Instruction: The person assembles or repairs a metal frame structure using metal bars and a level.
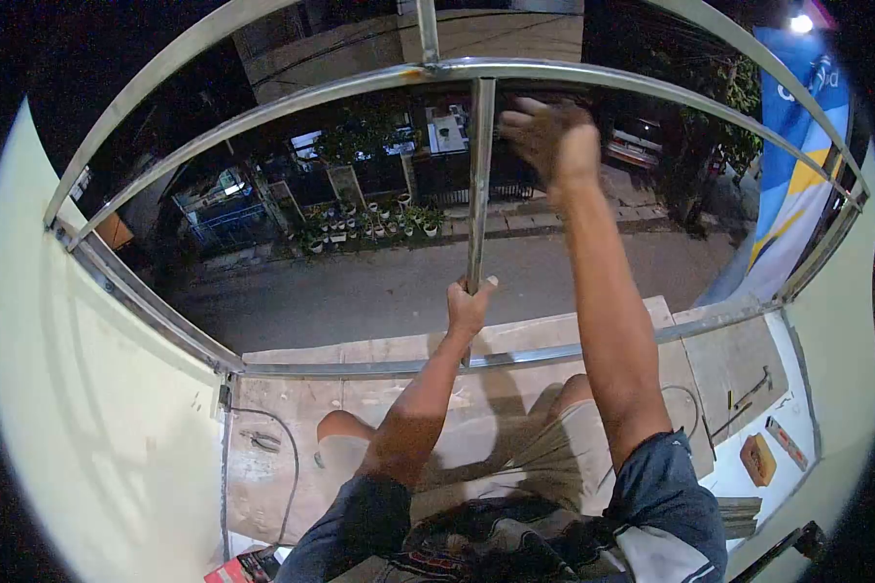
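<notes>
Low on the upright metal tube (pixel 478 185), my left hand (pixel 469 306) is wrapped around it. The tube runs down from the curved upper rail (pixel 574 72) to the bottom rail (pixel 389 369). To the right of the tube, just below the upper rail, my right hand (pixel 554 141) is raised with its fingers apart, slightly blurred, and holds nothing. A gap shows between it and the tube. Brownish marks show on the upper rail, left of the tube's top.
Pliers (pixel 261 441) and a cable (pixel 295 466) lie on the floor boards at left. At right are a hammer (pixel 753 386), an orange-brown box (pixel 757 460) and a banner (pixel 792 165). Beyond the railing, a street (pixel 360 296) and potted plants (pixel 399 225) show below.
</notes>
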A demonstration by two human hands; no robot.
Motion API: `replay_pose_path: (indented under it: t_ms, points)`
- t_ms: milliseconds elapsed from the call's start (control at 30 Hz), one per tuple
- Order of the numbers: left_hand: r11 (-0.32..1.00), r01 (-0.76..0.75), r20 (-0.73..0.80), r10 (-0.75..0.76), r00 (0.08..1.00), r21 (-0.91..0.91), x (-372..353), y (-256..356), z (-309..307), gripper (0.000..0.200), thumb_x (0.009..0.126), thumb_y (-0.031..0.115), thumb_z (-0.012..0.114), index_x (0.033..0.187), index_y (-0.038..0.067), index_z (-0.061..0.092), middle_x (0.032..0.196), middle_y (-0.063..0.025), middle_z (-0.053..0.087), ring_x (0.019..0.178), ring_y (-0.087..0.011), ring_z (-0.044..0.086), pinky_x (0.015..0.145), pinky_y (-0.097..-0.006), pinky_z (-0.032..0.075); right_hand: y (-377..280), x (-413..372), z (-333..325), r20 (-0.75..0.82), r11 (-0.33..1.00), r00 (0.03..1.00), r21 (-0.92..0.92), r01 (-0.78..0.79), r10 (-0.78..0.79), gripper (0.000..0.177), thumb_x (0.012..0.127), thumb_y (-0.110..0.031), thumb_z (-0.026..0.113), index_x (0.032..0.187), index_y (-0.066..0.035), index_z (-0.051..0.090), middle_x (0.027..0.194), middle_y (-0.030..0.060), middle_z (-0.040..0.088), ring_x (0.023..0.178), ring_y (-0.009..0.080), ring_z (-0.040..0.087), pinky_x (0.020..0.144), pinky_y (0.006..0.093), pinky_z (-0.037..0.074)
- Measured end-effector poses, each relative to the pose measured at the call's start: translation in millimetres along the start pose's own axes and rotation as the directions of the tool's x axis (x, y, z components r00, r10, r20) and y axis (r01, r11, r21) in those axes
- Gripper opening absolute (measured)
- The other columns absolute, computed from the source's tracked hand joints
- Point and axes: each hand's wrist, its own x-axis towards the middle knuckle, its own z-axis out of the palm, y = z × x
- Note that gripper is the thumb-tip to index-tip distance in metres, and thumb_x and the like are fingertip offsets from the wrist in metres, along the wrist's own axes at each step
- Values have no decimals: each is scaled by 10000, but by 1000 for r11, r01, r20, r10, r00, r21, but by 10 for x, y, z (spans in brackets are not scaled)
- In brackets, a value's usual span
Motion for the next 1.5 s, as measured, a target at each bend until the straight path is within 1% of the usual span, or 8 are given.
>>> replay_pose_path:
  t_ms: [133,333,667,733,833,867,933,1500]
  points:
    - [1000,-19,-43,19,999,-4,-10,-42,38,306,779,249,762,647,76,547,613,23,489,585,-101,410,535,-324,374,118,300,-305,-6,946,947,47,320,-320,574,967,-359,228,1295,10,521,1140,172,651,1087,295,611,984,389,427]
    - [959,73,43,-63,997,-274,77,-225,-7,306,806,247,749,654,72,550,628,21,491,609,-104,423,548,-318,369,401,101,742,112,995,993,-96,36,-26,518,988,-307,232,1172,11,598,957,160,693,901,265,670,819,331,507]
    - [992,-12,22,15,1000,-123,88,-325,-19,327,788,322,769,857,69,575,684,-31,592,529,-126,514,488,-284,414,-11,206,-25,15,974,995,206,94,-99,706,928,-467,249,1367,50,444,1289,232,559,1226,334,506,1072,468,303]
    - [966,-213,-194,239,951,143,-32,-84,35,347,807,266,712,641,5,554,559,-22,506,543,-129,440,523,-363,394,358,452,530,77,992,991,-55,116,-112,686,931,-458,276,1325,73,458,1247,244,569,1048,344,594,966,454,404]
    - [970,-239,-170,244,955,53,-79,92,-15,308,795,231,707,641,4,566,553,-23,511,538,-127,447,523,-366,403,756,789,579,510,927,859,345,-148,-53,647,934,-438,318,1282,83,479,1132,276,604,848,332,639,826,394,498]
    - [967,-253,-167,252,953,18,-36,112,-13,295,792,219,705,641,4,570,551,-24,512,536,-127,449,524,-367,406,744,718,577,100,990,994,133,36,-50,633,929,-432,348,1267,85,486,1060,283,625,768,317,639,762,354,519]
    - [998,-37,-87,33,996,-42,-15,-15,-33,249,776,187,701,656,6,581,575,-23,527,558,-124,458,538,-360,413,649,506,442,71,996,995,73,59,-65,636,908,-432,376,1266,80,494,1014,268,639,776,313,634,766,356,517]
    - [976,-131,-131,109,985,-173,7,-150,-62,292,821,184,681,609,57,524,597,9,492,535,-88,412,491,-323,350,284,232,363,-11,986,991,97,137,-137,537,966,-404,315,1151,28,573,866,143,685,758,274,668,788,389,499]
